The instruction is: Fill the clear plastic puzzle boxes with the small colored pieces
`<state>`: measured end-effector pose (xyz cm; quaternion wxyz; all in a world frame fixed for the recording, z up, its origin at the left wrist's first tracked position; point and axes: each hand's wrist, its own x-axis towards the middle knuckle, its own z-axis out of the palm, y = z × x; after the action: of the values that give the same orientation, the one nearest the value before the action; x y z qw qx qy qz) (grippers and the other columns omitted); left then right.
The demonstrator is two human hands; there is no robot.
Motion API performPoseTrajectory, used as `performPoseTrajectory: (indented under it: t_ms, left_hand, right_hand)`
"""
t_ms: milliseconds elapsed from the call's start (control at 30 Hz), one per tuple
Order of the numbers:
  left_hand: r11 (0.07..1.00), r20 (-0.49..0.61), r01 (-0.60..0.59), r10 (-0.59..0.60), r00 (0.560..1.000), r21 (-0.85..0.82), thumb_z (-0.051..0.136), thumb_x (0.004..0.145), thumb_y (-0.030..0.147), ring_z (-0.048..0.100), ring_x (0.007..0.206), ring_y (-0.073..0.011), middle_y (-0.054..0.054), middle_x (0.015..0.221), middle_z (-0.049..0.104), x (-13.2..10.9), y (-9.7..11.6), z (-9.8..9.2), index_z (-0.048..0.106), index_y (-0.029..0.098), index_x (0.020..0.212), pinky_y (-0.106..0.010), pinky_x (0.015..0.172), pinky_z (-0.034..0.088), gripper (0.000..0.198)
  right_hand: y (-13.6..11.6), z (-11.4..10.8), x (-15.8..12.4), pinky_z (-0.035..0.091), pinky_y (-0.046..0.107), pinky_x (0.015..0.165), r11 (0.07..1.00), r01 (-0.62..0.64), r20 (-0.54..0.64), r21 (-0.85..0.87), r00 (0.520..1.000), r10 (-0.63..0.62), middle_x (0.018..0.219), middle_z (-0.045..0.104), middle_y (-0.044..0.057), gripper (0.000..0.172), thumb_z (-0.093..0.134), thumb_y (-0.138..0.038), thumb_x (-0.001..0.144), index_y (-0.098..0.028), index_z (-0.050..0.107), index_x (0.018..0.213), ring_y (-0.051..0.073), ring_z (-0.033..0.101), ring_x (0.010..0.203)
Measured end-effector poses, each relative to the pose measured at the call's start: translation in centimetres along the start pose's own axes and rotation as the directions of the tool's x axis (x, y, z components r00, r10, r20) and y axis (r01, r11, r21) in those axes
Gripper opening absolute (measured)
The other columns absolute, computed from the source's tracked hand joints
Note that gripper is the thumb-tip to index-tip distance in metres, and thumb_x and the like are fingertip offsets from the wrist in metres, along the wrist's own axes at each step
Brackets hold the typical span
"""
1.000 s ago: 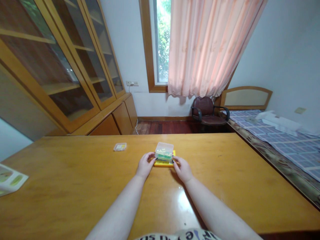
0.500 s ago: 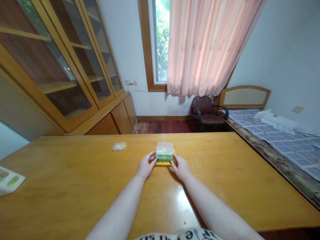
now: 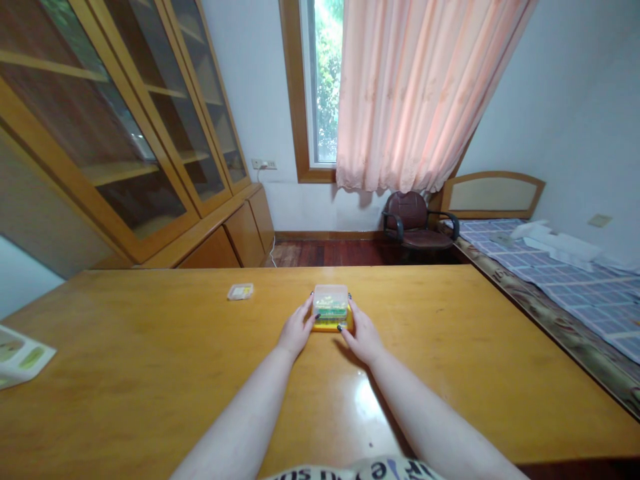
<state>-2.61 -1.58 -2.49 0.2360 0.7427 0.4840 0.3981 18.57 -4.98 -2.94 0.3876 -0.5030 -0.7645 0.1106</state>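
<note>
A small box with a translucent lid, a green layer and a yellow base sits near the far middle of the table. My left hand grips its left side, fingers along the wall and thumb at the front corner. On the right side, my right hand holds it likewise, dark-nailed fingertips reaching toward the back and thumb near the front edge. Yellowish bits show through the lid, too small to name. To the left lies a flat translucent case with something yellow and white in it, apart from both hands.
The wooden table spans the foreground. A white item with green patches lies at its left edge. Beyond stand a glass-fronted cabinet, a dark red armchair and a bed on the right.
Both hands have slid slightly along the box's sides, fingertips reaching further back and upward. The box stays in about the same place. The view has shifted a little.
</note>
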Motion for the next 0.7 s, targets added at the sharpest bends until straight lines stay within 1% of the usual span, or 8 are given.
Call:
performPoseTrajectory:
  t_ms: [167, 267, 333, 400, 467, 533, 633, 700]
  left_hand:
    - [0.998, -0.059, 0.051, -0.053, 0.997, -0.03, 0.047, 0.082, 0.033, 0.056, 0.106, -0.0188, -0.004, 0.118, 0.058, -0.4, 0.3, -0.3, 0.046, 0.023, 0.121, -0.034, 0.094, 0.043, 0.04]
    - [1.0, -0.123, 0.017, -0.016, 0.992, 0.009, 0.044, 0.084, 0.032, 0.058, 0.101, -0.0185, -0.006, 0.113, 0.059, -0.7, 0.3, -0.6, 0.049, 0.022, 0.116, -0.035, 0.092, 0.045, 0.034]
    - [0.996, -0.213, -0.016, 0.034, 0.976, 0.084, 0.04, 0.085, 0.031, 0.055, 0.104, -0.0188, -0.009, 0.117, 0.054, -0.4, 0.2, -1.2, 0.047, 0.019, 0.117, -0.035, 0.094, 0.042, 0.035]
    - [0.977, -0.344, 0.03, 0.046, 0.938, 0.212, 0.037, 0.086, 0.033, 0.047, 0.113, -0.0204, -0.012, 0.122, 0.049, 0.3, -0.2, -2.3, 0.046, 0.015, 0.119, -0.036, 0.099, 0.037, 0.038]
    - [0.907, -0.473, 0.229, -0.037, 0.88, 0.355, 0.034, 0.087, 0.034, 0.037, 0.122, -0.0234, -0.014, 0.131, 0.041, 1.4, -1.0, -3.9, 0.045, 0.013, 0.12, -0.039, 0.103, 0.03, 0.041]
    - [0.755, -0.511, 0.438, -0.16, 0.844, 0.488, 0.038, 0.085, 0.038, 0.029, 0.127, -0.0299, -0.017, 0.141, 0.026, 2.6, -2.6, -6.1, 0.041, 0.013, 0.126, -0.046, 0.103, 0.025, 0.048]
    - [0.544, -0.475, 0.528, -0.25, 0.844, 0.652, 0.037, 0.084, 0.039, 0.018, 0.131, -0.0332, -0.019, 0.145, 0.014, 3.4, -6.1, -9.6, 0.032, 0.009, 0.133, -0.054, 0.105, 0.011, 0.058]
    - [0.494, -0.366, 0.503, -0.353, 0.861, 0.709, 0.032, 0.086, 0.038, 0.019, 0.131, -0.0312, -0.014, 0.145, 0.02, 3.2, -8.5, -11.7, 0.03, 0.013, 0.135, -0.058, 0.103, 0.008, 0.056]
  right_hand:
    - [-0.3, -0.3, 0.0, 0.036, 0.043, 0.099, 1.0, -0.001, 0.007, 0.011, 1.0, 0.001, 0.132, 0.043, 0.012, 0.064, 0.049, -0.033, 0.079, -0.017, 0.025, 0.136, 0.024, 0.042, 0.119]
    - [-0.2, -0.4, 0.0, 0.034, 0.042, 0.1, 1.0, 0.0, -0.009, 0.022, 1.0, 0.0, 0.133, 0.042, 0.012, 0.062, 0.048, -0.033, 0.08, -0.016, 0.027, 0.135, 0.024, 0.04, 0.121]
    - [0.3, -0.2, 0.0, 0.033, 0.042, 0.101, 0.999, -0.019, -0.035, 0.04, 0.999, 0.021, 0.135, 0.039, 0.012, 0.061, 0.047, -0.033, 0.081, -0.016, 0.027, 0.135, 0.023, 0.038, 0.123]
    - [0.9, 0.1, 0.0, 0.032, 0.042, 0.102, 0.995, -0.067, -0.07, 0.078, 0.995, 0.073, 0.136, 0.038, 0.012, 0.06, 0.045, -0.036, 0.082, -0.015, 0.027, 0.135, 0.024, 0.037, 0.124]
    - [1.5, 0.3, 0.1, 0.031, 0.043, 0.102, 0.981, -0.132, -0.11, 0.143, 0.983, 0.148, 0.136, 0.038, 0.013, 0.058, 0.043, -0.038, 0.083, -0.014, 0.029, 0.134, 0.024, 0.037, 0.124]
    - [1.9, 0.5, 0.3, 0.031, 0.044, 0.101, 0.955, -0.201, -0.148, 0.216, 0.96, 0.236, 0.135, 0.038, 0.015, 0.058, 0.042, -0.04, 0.084, -0.013, 0.03, 0.134, 0.024, 0.038, 0.124]
    - [2.2, 0.5, 0.5, 0.031, 0.043, 0.101, 0.918, -0.28, -0.157, 0.279, 0.93, 0.332, 0.134, 0.039, 0.016, 0.059, 0.043, -0.041, 0.083, -0.012, 0.031, 0.133, 0.024, 0.039, 0.123]
    - [2.2, 0.4, 0.6, 0.03, 0.043, 0.102, 0.909, -0.307, -0.136, 0.284, 0.925, 0.355, 0.135, 0.038, 0.015, 0.06, 0.044, -0.042, 0.082, -0.013, 0.031, 0.134, 0.024, 0.038, 0.124]
